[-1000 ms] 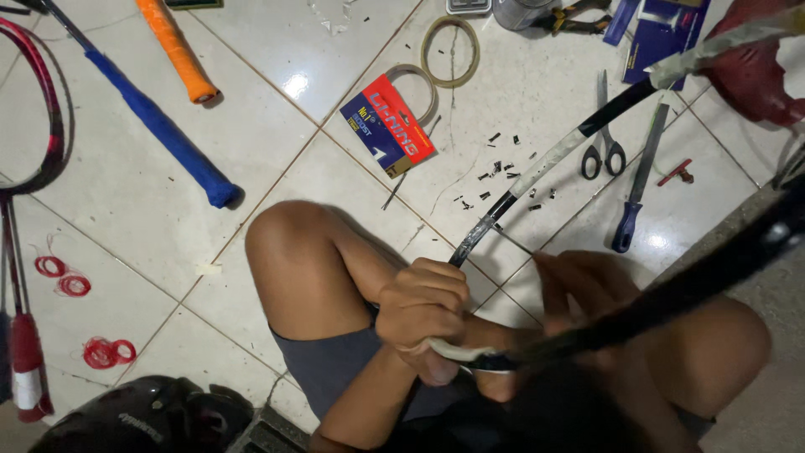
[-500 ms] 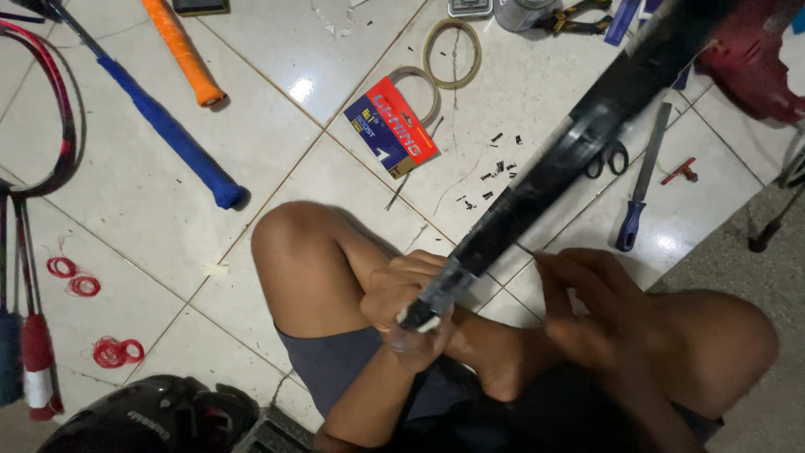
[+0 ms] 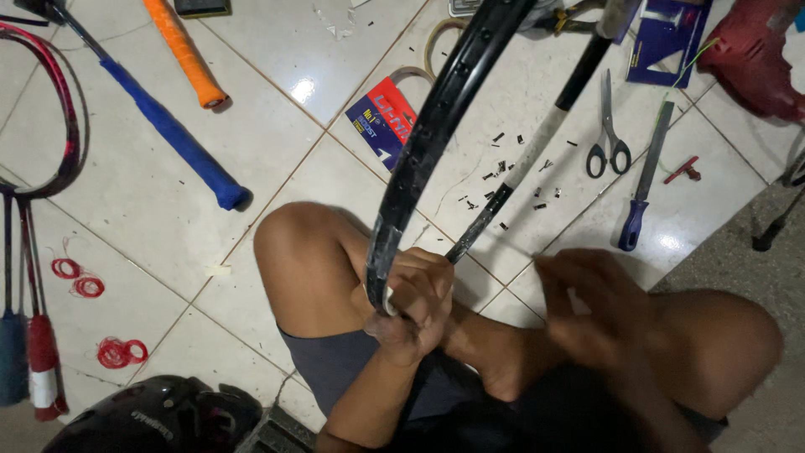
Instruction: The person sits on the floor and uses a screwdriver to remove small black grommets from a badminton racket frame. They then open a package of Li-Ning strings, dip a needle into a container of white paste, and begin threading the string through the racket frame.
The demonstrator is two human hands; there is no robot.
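I sit on a tiled floor with my knees bent. My left hand (image 3: 412,295) is shut on the rim of a black racket frame (image 3: 436,126), close to where rim and shaft meet. The frame rises from my fist toward the top of the view. Its black-and-white shaft (image 3: 537,143) slants up to the right behind it. My right hand (image 3: 597,306) is blurred, hovers over my right knee, apart from the racket, and holds nothing that I can see.
Scissors (image 3: 608,151), a blue-handled tool (image 3: 641,180) and several small black bits (image 3: 503,168) lie ahead. A red-and-blue packet (image 3: 381,117), a blue-grip racket (image 3: 168,126), an orange grip (image 3: 184,54), red string coils (image 3: 117,352) and a black helmet (image 3: 159,415) lie left.
The racket has swung from low on the right to upright in front of me. My right hand has come off the frame and moved right; my left hand keeps its grip.
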